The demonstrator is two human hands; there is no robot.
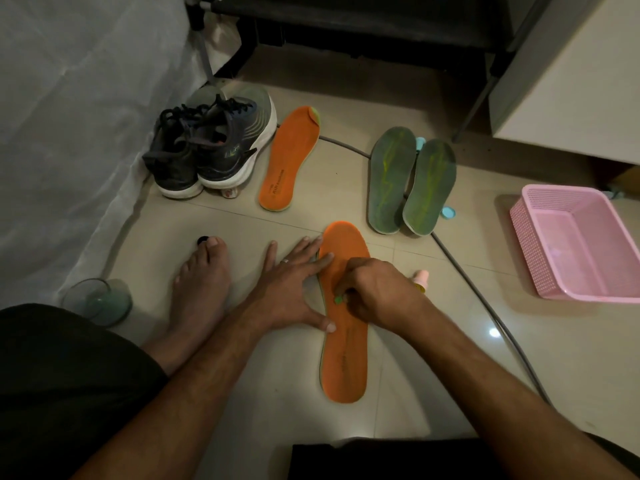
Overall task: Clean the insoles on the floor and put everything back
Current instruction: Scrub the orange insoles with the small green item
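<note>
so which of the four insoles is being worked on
The near orange insole: left hand presses it, right hand scrubs. The others lie untouched.

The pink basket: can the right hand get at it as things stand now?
Probably yes. The basket lies on the right hand's side with bare floor and a cable between; but that hand grips a small green thing, so it must free itself first.
</note>
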